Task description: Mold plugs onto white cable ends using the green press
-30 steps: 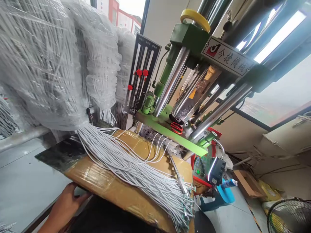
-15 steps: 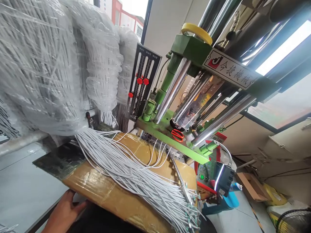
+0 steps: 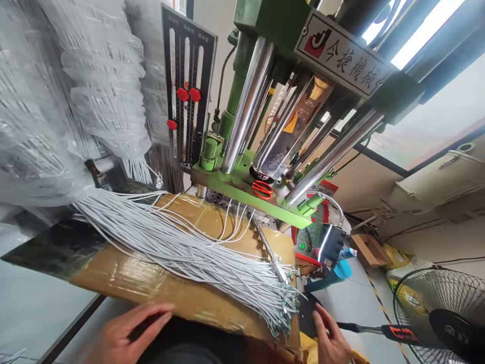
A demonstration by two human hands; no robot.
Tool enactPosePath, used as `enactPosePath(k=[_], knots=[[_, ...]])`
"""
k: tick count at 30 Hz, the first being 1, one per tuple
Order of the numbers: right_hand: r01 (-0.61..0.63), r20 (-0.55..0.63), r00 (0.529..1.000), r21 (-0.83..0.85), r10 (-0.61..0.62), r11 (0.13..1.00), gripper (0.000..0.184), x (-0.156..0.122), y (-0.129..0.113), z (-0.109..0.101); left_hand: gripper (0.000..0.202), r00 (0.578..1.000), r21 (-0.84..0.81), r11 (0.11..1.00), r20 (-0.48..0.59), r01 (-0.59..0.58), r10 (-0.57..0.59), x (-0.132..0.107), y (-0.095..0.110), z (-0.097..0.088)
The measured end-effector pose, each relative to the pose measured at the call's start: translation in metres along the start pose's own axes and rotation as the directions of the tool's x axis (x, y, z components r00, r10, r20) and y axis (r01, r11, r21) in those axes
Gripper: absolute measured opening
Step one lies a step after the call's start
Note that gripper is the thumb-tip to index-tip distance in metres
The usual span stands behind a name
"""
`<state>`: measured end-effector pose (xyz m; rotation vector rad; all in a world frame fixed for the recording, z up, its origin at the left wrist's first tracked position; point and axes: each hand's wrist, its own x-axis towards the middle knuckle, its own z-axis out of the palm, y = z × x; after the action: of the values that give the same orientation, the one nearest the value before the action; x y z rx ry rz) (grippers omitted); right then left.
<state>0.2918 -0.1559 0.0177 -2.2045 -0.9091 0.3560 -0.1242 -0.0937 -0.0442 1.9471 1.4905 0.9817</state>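
Note:
My left hand (image 3: pixel 131 331) hangs by the front edge of a brown cardboard sheet (image 3: pixel 140 283), thumb and fingers apart, with nothing seen in it. To the right of the sheet, my right hand (image 3: pixel 330 336) is also open, fingers stretched upward. A thick bundle of light grey cables (image 3: pixel 182 253) lies across the cardboard, its greenish-tipped ends gathered at the right. A narrow metal bar (image 3: pixel 270 251) rests over those cables near their ends. A few cables curve up to a perforated metal plate (image 3: pixel 220 200) under the green press (image 3: pixel 242 189).
Red-handled scissors (image 3: pixel 262 189) lie on the press. Plastic-wrapped cable bundles (image 3: pixel 109 101) hang at left beside a black slotted panel (image 3: pixel 189 60) with red knobs. A control box (image 3: pixel 314 237), a blue bin (image 3: pixel 329 278) and a black fan (image 3: pixel 435 308) stand at right.
My view has shifted right, so the press and cables sit further left. My left hand has moved right along the cardboard's front edge, and my right hand has come into view.

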Motion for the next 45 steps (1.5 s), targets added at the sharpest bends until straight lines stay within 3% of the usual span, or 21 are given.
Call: enactPosePath(k=[1, 2, 3, 5, 8, 11, 16, 18, 20, 22, 25, 27, 29, 31, 33, 34, 37, 41, 45], knots=[[0.103, 0.054, 0.993, -0.012, -0.102, 0.995, 0.049, 0.010, -0.015, 0.009, 0.019, 0.988, -0.049, 0.989, 0.055, -0.141, 0.143, 0.021, 0.019, 0.008], [0.258, 0.156, 0.956, -0.037, -0.249, 0.965, 0.046, 0.020, -0.032, 0.020, 0.024, 0.958, -0.085, 0.961, 0.100, -0.263, 0.270, 0.045, 0.036, 0.017], [0.420, 0.241, 0.888, -0.081, -0.391, 0.904, 0.043, 0.030, -0.048, 0.033, 0.029, 0.921, -0.089, 0.933, 0.154, -0.348, 0.358, 0.069, 0.051, 0.026], [0.607, 0.393, 0.768, -0.193, -0.506, 0.771, 0.040, 0.046, -0.073, 0.057, 0.036, 0.832, -0.015, 0.863, 0.255, -0.505, 0.492, 0.109, 0.071, 0.043], [0.655, 0.487, 0.720, -0.239, -0.495, 0.717, 0.046, 0.064, -0.090, 0.080, 0.048, 0.729, 0.101, 0.773, 0.427, -0.627, 0.536, 0.137, 0.076, 0.053], [0.662, 0.506, 0.710, -0.240, -0.490, 0.710, 0.055, 0.080, -0.090, 0.089, 0.045, 0.702, 0.162, 0.732, 0.477, -0.662, 0.529, 0.136, 0.068, 0.050], [0.688, 0.527, 0.678, -0.209, -0.512, 0.695, 0.054, 0.113, -0.105, 0.102, 0.010, 0.639, 0.206, 0.638, 0.506, -0.742, 0.579, 0.133, 0.063, 0.055], [0.694, 0.524, 0.670, -0.190, -0.526, 0.694, 0.053, 0.119, -0.116, 0.106, 0.009, 0.636, 0.214, 0.625, 0.491, -0.751, 0.595, 0.138, 0.065, 0.060], [0.703, 0.510, 0.661, -0.165, -0.550, 0.692, 0.050, 0.113, -0.127, 0.105, 0.013, 0.661, 0.195, 0.659, 0.460, -0.727, 0.593, 0.146, 0.070, 0.061], [0.718, 0.507, 0.637, -0.116, -0.581, 0.686, 0.044, 0.094, -0.137, 0.100, 0.013, 0.721, 0.144, 0.747, 0.428, -0.649, 0.545, 0.154, 0.078, 0.057], [0.774, 0.628, 0.505, -0.027, -0.592, 0.632, 0.043, 0.061, -0.145, 0.090, 0.008, 0.803, 0.015, 0.904, 0.467, -0.426, 0.371, 0.168, 0.091, 0.047], [0.819, 0.715, 0.438, -0.067, -0.545, 0.570, 0.046, 0.049, -0.143, 0.081, 0.008, 0.777, -0.062, 0.969, 0.586, -0.238, 0.228, 0.178, 0.096, 0.040], [0.829, 0.729, 0.478, -0.190, -0.490, 0.527, 0.037, 0.051, -0.135, 0.071, 0.016, 0.668, -0.122, 0.990, 0.731, -0.071, 0.138, 0.187, 0.094, 0.037], [0.792, 0.682, 0.571, -0.313, -0.457, 0.524, 0.029, 0.061, -0.124, 0.060, 0.022, 0.542, -0.175, 0.983, 0.832, 0.058, 0.116, 0.194, 0.087, 0.036], [0.757, 0.646, 0.633, -0.402, -0.426, 0.515, 0.028, 0.069, -0.114, 0.048, 0.025, 0.496, -0.214, 0.966, 0.860, 0.143, 0.117, 0.198, 0.079, 0.037], [0.745, 0.633, 0.652, -0.432, -0.417, 0.509, 0.027, 0.070, -0.111, 0.043, 0.027, 0.506, -0.224, 0.960, 0.856, 0.169, 0.111, 0.199, 0.077, 0.037], [0.732, 0.586, 0.676, -0.459, -0.448, 0.504, 0.034, 0.058, -0.112, 0.031, 0.028, 0.586, -0.240, 0.955, 0.805, 0.177, 0.093, 0.202, 0.076, 0.039], [0.753, 0.509, 0.644, -0.288, -0.571, 0.592, 0.043, 0.031, -0.134, 0.035, 0.024, 0.669, -0.253, 0.959, 0.736, 0.130, 0.103, 0.202, 0.084, 0.033], [0.752, 0.531, 0.573, -0.037, -0.625, 0.658, 0.044, 0.021, -0.161, 0.067, 0.032, 0.663, -0.299, 0.946, 0.734, 0.123, 0.146, 0.198, 0.089, 0.026]])
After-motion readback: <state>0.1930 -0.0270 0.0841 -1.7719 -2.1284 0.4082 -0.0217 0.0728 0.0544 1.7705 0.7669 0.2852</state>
